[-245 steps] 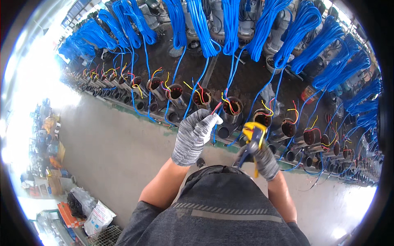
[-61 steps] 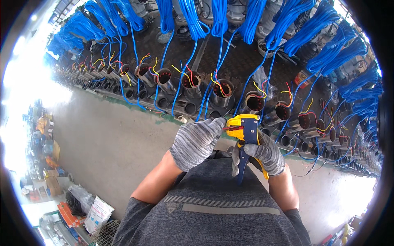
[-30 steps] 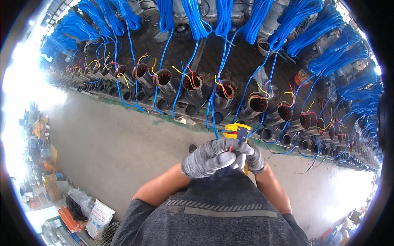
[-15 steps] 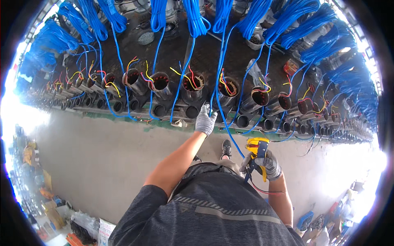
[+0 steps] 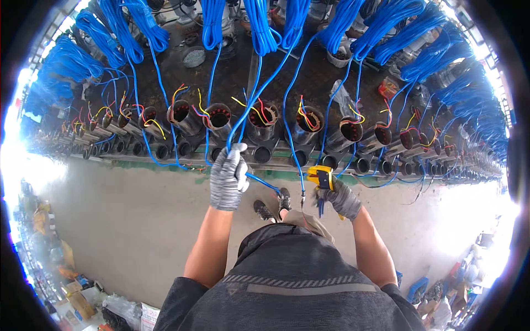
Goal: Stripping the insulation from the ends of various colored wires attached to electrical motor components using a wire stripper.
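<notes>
My left hand, in a grey glove, is closed around a blue cable that runs down from a coil at the far side. Below the grip, the cable's tail points right toward my feet. My gloved right hand holds a yellow and dark wire stripper, jaws toward the bench. Between the hands hangs a second blue cable, its stripped end with thin wires just left of the tool. Beyond the hands stand open metal tubes with red, yellow and blue wires sticking out.
Several blue cable coils hang in a row along the far side. Dark round openings line the bench's front edge. A white bowl and a red container stand on the bench. Boxes and bags lie behind on the floor.
My left hand has moved left and toward me, drawing a blue cable across. My right hand has moved forward and left with the stripper; the stripped cable end now hangs apart from it.
</notes>
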Demonstrator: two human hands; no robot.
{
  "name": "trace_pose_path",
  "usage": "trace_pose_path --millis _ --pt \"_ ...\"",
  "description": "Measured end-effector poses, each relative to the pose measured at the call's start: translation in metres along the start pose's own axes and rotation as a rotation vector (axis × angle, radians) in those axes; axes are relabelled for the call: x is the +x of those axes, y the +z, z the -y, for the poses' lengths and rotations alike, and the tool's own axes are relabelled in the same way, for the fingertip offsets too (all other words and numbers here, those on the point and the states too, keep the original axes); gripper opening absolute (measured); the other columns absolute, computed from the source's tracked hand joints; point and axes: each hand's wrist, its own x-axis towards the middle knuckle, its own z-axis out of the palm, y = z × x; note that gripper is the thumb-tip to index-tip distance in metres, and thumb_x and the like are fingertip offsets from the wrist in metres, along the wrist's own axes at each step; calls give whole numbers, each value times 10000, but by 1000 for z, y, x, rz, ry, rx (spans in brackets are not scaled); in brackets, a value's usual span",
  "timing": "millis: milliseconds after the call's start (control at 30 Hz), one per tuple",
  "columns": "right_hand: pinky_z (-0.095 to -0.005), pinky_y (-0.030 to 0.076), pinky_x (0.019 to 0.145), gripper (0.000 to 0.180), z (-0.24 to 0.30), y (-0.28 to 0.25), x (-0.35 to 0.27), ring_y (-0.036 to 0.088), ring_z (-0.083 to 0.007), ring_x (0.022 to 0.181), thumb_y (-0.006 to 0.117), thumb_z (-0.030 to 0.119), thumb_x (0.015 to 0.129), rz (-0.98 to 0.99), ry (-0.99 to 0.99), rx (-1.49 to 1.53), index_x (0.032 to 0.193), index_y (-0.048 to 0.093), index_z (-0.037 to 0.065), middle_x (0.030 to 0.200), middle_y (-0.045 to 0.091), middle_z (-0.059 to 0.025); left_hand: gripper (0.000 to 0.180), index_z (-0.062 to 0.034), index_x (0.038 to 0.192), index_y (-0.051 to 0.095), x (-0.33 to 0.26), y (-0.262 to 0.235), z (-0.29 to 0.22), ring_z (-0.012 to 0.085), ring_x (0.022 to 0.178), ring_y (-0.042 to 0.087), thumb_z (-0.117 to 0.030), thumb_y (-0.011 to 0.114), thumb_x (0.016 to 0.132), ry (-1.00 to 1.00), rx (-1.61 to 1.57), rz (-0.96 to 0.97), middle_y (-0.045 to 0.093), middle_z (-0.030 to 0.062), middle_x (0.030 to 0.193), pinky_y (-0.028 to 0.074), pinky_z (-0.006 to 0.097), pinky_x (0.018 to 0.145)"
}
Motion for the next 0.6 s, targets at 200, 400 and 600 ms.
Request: trace_pose_path --millis 200,400,600 --pt "-408 598 840 561 52 57 3 731 -303 982 747 282 930 574 63 587 1404 568 42 1180 705 -146 356 -33 1389 568 -18 13 -37 70 452 458 -256 473 1128 -17 -399 148 507 -42 682 380 256 400" --pt "-424 596 890 569 78 50 3 717 -227 970 714 296 973 336 1 908 1492 544 137 1172 684 -68 429 -122 1528 499 -27 -2 -46 48 434 395 -280 433 1136 -133 -97 263 531 -91 724 334 241 384" --pt "-317 529 913 535 87 29 11 596 -113 1063 719 310 981 460 -319 743 1473 583 148 1254 612 24 469 -101 1506 518 -14 -15 -3 32 522 441 -264 601 1074 -97 573 -232 563 -48 779 349 202 449"
